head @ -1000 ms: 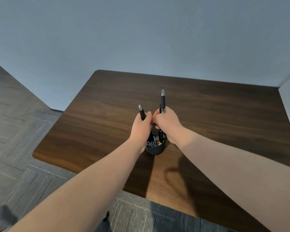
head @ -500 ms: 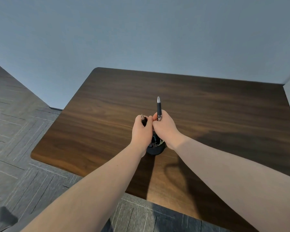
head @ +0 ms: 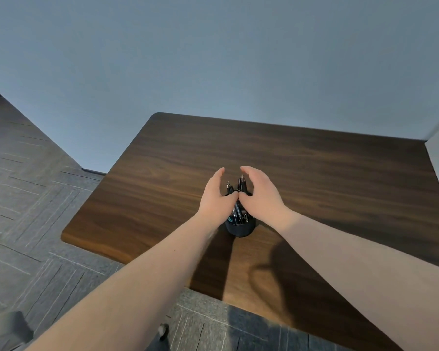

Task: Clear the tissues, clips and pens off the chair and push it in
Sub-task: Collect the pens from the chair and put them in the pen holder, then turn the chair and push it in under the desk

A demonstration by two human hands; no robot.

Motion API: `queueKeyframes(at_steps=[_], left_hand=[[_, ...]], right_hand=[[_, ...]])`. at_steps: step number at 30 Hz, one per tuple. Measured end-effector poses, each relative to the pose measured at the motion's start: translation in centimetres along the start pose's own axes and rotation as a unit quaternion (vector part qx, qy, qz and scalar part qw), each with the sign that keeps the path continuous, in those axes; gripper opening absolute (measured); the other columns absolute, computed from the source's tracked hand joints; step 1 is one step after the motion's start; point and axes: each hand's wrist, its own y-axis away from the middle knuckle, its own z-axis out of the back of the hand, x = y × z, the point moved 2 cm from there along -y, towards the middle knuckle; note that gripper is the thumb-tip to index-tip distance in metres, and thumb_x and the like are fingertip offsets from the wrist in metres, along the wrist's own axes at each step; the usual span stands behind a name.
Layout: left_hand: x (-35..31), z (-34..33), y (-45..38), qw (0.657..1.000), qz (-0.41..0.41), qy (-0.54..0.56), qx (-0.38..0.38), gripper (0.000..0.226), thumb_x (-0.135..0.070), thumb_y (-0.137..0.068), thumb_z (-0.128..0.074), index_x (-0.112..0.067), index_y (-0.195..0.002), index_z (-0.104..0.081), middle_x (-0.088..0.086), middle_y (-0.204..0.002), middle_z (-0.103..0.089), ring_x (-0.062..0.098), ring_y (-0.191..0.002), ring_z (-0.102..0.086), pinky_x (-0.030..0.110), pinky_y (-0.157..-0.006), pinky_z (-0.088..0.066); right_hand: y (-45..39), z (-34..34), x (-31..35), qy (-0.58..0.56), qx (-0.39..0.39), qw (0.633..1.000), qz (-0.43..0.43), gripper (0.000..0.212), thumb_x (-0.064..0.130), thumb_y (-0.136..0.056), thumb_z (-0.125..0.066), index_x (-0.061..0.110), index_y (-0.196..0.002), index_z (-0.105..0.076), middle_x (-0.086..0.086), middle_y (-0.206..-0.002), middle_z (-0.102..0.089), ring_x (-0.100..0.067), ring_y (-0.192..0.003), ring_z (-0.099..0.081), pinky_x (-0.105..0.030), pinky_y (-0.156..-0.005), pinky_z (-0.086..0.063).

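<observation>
Your left hand point(head: 214, 198) and right hand point(head: 260, 196) cup with fingers spread, gripping nothing, around two pens point(head: 239, 188) standing in the black cup point(head: 239, 228) mid-tabletop point(head: 327, 178), well apart from every edge.

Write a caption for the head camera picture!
Two open hands, left hand and right hand, around pens standing in a black cup.

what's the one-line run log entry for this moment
pens standing in black cup | left hand open | right hand open | cup on desk
</observation>
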Motion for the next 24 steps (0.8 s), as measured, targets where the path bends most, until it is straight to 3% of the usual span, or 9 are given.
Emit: queueKeyframes(at_steps=[6, 14, 19, 24], left_hand=[[0.9, 3.0, 1.4, 0.994, 0.013, -0.105, 0.039, 0.069, -0.032, -0.094, -0.052, -0.03, -0.152, -0.015, -0.002, -0.162, -0.006, 0.021, -0.148, -0.014, 0.045, -0.12, -0.022], [2.1, 11.9, 6.5, 0.981, 0.011, -0.192, 0.003, 0.066, -0.044, -0.094, -0.047, -0.032, -0.151, -0.015, -0.002, -0.163, -0.004, 0.027, -0.149, -0.009, 0.047, -0.12, -0.018], [4.0, 18.5, 12.4, 0.974, -0.003, -0.225, -0.013, 0.068, -0.05, -0.093, -0.046, -0.031, -0.151, -0.015, 0.002, -0.162, -0.006, 0.027, -0.149, -0.01, 0.045, -0.12, -0.015], [7.0, 25.2, 19.5, 0.966, 0.002, -0.258, -0.034, 0.069, -0.05, -0.093, -0.046, -0.029, -0.152, -0.017, 0.006, -0.162, -0.006, 0.027, -0.149, -0.008, 0.043, -0.12, -0.012]], right_hand=[[1.8, 0.5, 1.7, 0.121, 0.07, 0.989, 0.04, 0.069, 0.027, -0.094, -0.055, 0.032, -0.151, -0.017, -0.001, -0.162, -0.011, -0.022, -0.148, -0.017, -0.04, -0.115, -0.029], [6.5, -0.3, 8.1, 0.246, 0.092, 0.962, 0.078, 0.068, 0.041, -0.095, -0.048, 0.033, -0.152, -0.011, -0.002, -0.162, -0.009, -0.023, -0.15, -0.008, -0.043, -0.119, -0.016], [11.6, -2.8, 13.4, 0.199, 0.099, 0.973, 0.06, 0.071, 0.044, -0.094, -0.051, 0.034, -0.152, -0.011, -0.001, -0.162, -0.014, -0.021, -0.15, -0.01, -0.041, -0.119, -0.018], [17.0, -7.4, 20.6, 0.162, 0.109, 0.975, 0.109, 0.07, 0.045, -0.094, -0.05, 0.034, -0.151, -0.011, 0.0, -0.161, -0.015, -0.019, -0.149, -0.012, -0.04, -0.121, -0.018]])
